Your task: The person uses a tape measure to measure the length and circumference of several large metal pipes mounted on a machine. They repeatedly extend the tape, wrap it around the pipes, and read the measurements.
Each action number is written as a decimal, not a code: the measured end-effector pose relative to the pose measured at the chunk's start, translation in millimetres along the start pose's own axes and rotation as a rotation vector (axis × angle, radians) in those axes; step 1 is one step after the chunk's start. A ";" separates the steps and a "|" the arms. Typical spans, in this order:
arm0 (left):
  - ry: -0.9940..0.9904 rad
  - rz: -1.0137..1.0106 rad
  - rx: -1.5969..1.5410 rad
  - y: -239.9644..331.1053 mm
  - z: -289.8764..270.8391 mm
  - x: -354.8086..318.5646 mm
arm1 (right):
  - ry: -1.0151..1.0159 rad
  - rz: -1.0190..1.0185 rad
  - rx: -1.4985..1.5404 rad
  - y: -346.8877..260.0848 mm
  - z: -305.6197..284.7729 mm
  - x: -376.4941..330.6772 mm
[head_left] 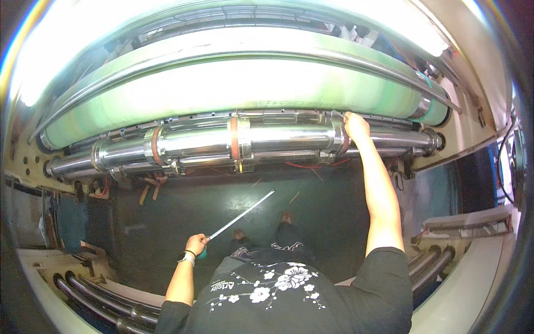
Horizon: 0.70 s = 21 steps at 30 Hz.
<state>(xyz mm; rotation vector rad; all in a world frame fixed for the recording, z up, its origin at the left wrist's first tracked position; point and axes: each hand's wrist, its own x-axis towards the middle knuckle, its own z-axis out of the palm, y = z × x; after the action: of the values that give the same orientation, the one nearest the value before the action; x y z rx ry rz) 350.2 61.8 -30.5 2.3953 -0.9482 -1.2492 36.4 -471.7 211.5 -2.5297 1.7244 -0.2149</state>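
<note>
From the head view, my left hand point(196, 244) is closed around a tape measure point(242, 214), its blade running up and away from that grip, tip hanging free short of the chrome roller point(278, 139). My right hand point(356, 125) rests on the roller by a collar point(340, 139); whether its fingers clasp, I cannot tell. I'd judge the blade wants carrying level to that collar, kept taut, unbent.
</note>
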 end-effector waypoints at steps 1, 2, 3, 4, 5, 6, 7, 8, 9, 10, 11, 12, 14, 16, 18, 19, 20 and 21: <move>0.019 -0.016 -0.009 8.0 1.9 -2.9 | -0.052 -0.020 -0.053 -1.8 -1.7 8.9; 0.033 -0.009 -0.027 16.6 2.6 -3.5 | -0.103 -0.041 -0.108 -1.5 -2.7 17.3; 0.058 -0.013 -0.069 18.3 9.5 -4.6 | -0.140 -0.067 -0.119 1.3 -1.1 24.1; 0.090 -0.020 -0.081 21.6 16.9 -8.3 | -0.176 -0.091 -0.130 5.5 2.9 28.8; 0.120 -0.026 -0.093 25.7 24.5 -11.5 | -0.213 -0.113 -0.142 9.5 5.4 34.7; 0.115 -0.046 -0.100 27.8 31.5 -10.4 | -0.254 -0.123 -0.160 10.8 6.7 45.9; 0.107 -0.063 -0.107 32.3 38.9 -9.2 | -0.284 -0.148 -0.165 14.2 8.3 55.7; 0.098 -0.079 -0.114 37.5 47.5 -7.9 | -0.313 -0.172 -0.172 17.4 10.3 64.4; 0.100 -0.090 -0.083 43.0 57.1 -7.1 | -0.343 -0.195 -0.178 21.8 11.9 70.9; 0.107 -0.110 -0.053 51.8 62.4 -9.5 | -0.377 -0.241 -0.210 15.1 7.9 74.8; 0.112 -0.127 -0.020 58.4 67.0 -11.8 | -0.411 -0.268 -0.268 6.5 1.4 75.8; 0.126 -0.121 -0.052 59.4 74.9 -10.8 | -0.443 -0.294 -0.327 -3.4 -5.3 75.8; 0.152 -0.104 -0.118 60.9 91.6 -7.1 | -0.523 -0.340 -0.441 -26.0 -20.4 71.6; 0.129 -0.118 -0.124 67.7 97.6 -5.0 | -0.563 -0.386 -0.524 -31.5 -18.3 74.2; 0.116 -0.116 -0.125 70.5 100.0 -2.3 | -0.569 -0.408 -0.575 -31.2 -18.5 74.5; 0.117 -0.111 -0.123 66.2 101.5 0.3 | -0.555 -0.410 -0.583 -31.2 -18.2 71.6; 0.117 -0.105 -0.120 60.7 102.3 3.3 | -0.542 -0.411 -0.590 -31.1 -17.8 69.2; 0.130 -0.098 -0.128 53.0 102.4 6.9 | -0.536 -0.408 -0.581 -28.5 -13.6 71.7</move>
<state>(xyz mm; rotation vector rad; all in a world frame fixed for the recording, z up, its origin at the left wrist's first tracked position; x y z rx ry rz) 248.0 23.1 -67.8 2.4141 -0.6995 -1.1334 86.4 -527.7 234.2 -2.8981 1.1646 0.9881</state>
